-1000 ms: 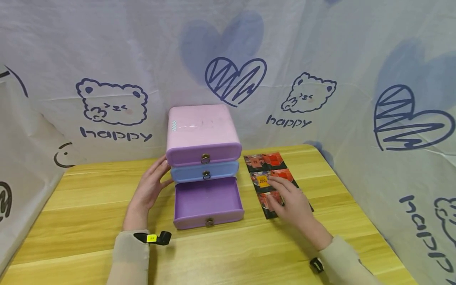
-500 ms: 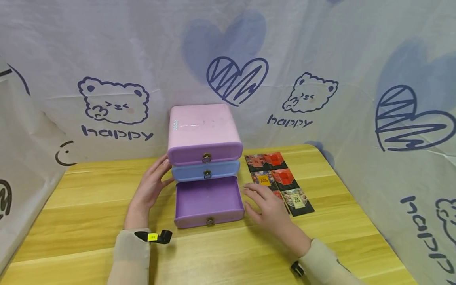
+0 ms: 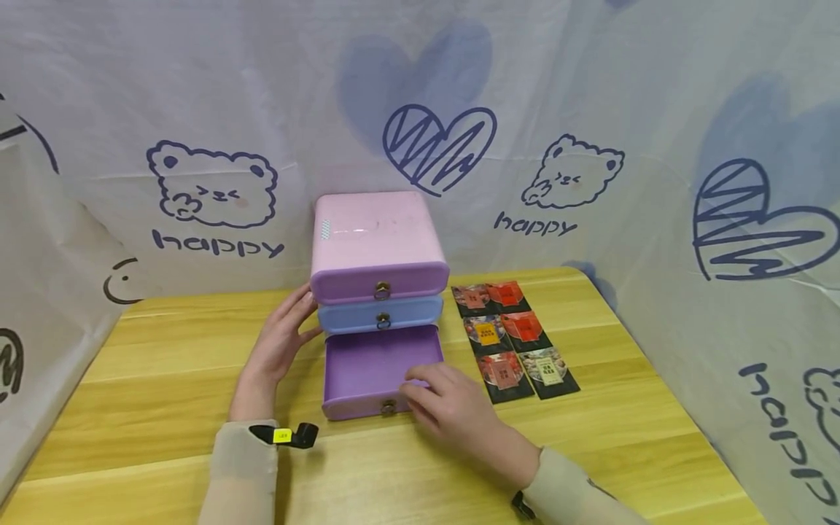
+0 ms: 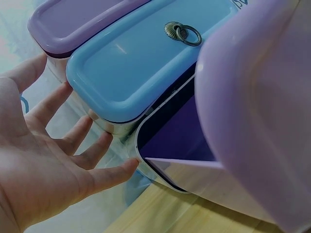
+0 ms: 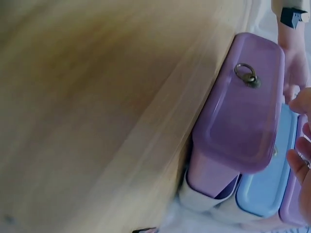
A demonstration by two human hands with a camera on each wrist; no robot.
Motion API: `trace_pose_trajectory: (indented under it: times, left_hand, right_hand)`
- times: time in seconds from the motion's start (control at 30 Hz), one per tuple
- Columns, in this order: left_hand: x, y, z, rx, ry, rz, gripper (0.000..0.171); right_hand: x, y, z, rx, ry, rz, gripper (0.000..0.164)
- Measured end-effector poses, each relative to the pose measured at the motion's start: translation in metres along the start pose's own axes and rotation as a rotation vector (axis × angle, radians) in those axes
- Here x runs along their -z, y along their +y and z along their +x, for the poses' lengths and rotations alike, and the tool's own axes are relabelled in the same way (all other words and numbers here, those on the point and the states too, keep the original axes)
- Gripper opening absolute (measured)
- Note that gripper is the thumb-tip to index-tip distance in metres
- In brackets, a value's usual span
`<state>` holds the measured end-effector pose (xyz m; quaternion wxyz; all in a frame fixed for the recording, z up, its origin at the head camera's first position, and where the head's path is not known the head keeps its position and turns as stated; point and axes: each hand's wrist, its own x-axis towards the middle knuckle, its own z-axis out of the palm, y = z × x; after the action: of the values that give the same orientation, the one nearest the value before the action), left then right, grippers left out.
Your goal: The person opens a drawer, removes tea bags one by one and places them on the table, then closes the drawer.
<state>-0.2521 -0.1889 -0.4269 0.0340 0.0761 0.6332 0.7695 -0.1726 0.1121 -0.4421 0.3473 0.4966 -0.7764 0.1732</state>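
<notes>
A small chest of drawers with a pink top stands against the back cloth. Its bottom purple drawer is pulled out and shows a bare inside; the blue drawer and the top purple drawer are pushed in. My left hand rests spread fingers along the chest's left side; in the left wrist view its fingertips reach the drawer edges. Loosely bent, the fingers of my right hand hover at the right front of the pulled-out drawer, covering that corner in the head view, and hold nothing.
Several flat dark packets, one with a yellow label, lie in two columns right of the chest on the wooden table. A white cloth printed with bears and hearts hangs behind and at the sides.
My right hand has moved left from over the packets to the front of the pulled-out drawer, uncovering the packets. The left hand has stayed at the chest's side.
</notes>
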Motion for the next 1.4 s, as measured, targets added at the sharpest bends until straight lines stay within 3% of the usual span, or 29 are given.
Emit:
trace_pose_trajectory:
  times: [0.43,0.67,0.9,1.4]
  left_hand:
    - [-0.001,0.001,0.000,0.005,0.008,0.016,0.050]
    - [-0.001,0.000,0.000,0.009,0.011,0.022,0.050]
    - [-0.001,0.000,0.001,0.006,0.011,0.016,0.050]
    - [0.000,0.001,0.000,-0.001,0.001,0.024,0.050]
  right_hand:
    - [-0.016,-0.021,0.011,0.250,-0.363,-0.181,0.031]
    - [-0.027,-0.031,0.011,0.350,-0.457,-0.248,0.028]
    - [-0.033,-0.034,0.009,0.303,-0.525,-0.371,0.021]
    - [-0.035,-0.034,0.009,0.264,-0.561,-0.365,0.011]
